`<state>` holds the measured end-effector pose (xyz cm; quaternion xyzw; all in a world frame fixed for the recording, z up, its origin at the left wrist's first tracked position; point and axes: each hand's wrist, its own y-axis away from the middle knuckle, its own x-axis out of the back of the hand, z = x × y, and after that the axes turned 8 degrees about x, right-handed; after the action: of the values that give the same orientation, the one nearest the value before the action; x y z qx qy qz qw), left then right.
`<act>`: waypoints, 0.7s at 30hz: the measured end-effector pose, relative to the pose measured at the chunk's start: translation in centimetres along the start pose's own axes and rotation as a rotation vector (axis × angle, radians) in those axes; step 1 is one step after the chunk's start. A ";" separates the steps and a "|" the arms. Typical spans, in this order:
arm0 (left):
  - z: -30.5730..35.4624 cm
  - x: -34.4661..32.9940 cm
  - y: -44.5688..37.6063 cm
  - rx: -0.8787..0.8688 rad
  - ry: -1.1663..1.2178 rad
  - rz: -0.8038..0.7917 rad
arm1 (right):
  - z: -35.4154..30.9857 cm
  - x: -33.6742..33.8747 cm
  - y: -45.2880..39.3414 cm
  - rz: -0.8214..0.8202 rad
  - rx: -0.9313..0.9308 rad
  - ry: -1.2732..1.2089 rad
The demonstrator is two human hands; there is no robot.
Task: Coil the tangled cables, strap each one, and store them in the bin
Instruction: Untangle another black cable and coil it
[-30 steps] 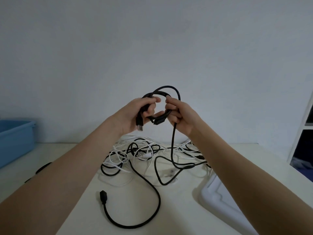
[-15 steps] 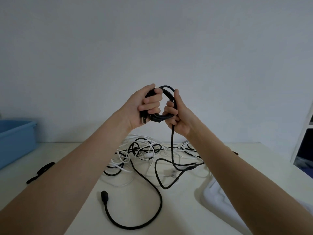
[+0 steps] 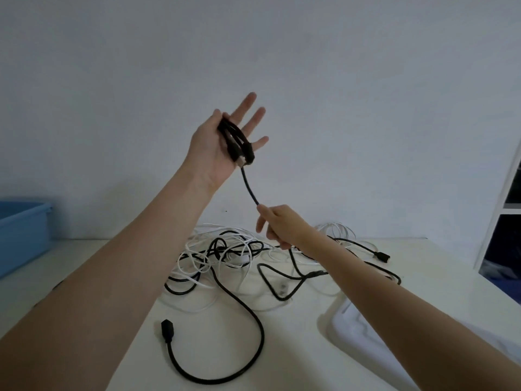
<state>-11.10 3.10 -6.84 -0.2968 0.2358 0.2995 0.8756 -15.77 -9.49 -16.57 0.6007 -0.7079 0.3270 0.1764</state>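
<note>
My left hand [image 3: 220, 145] is raised with its palm toward me and its fingers spread. A small black cable coil [image 3: 236, 142] is looped around the palm. A straight run of the same black cable [image 3: 249, 187] drops from the coil to my right hand [image 3: 284, 224], which is closed around it lower down. Under both hands a tangle of black and white cables [image 3: 225, 255] lies on the white table [image 3: 214, 334]. The blue bin [image 3: 22, 232] stands at the far left edge of the table.
A loose black cable end with a plug [image 3: 166, 330] curves across the near table. Another black plug [image 3: 382, 256] lies at the back right. A white tray-like object [image 3: 363, 331] sits by my right forearm. A white shelf unit [image 3: 507, 207] rises at the right.
My hands were together holding the coil. Now they have parted: the left rose with its fingers spread and the coil on it, while the right slid down the cable, stretching it straight.
</note>
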 end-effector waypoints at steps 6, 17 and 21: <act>-3.5 3.0 1.3 0.306 -0.692 0.216 | -3.3 0.7 0.4 -0.051 0.374 0.926; -3.6 4.8 3.1 0.699 -1.092 0.039 | -3.2 5.5 -0.4 -0.025 0.443 0.859; -2.9 4.7 3.9 0.751 -0.855 -0.178 | -1.6 6.6 -1.0 0.167 0.395 0.832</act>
<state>-11.01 5.48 -13.17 0.1635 -0.0750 0.2138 0.9602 -16.47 -13.29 -10.91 0.3819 -0.5469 0.6817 0.3004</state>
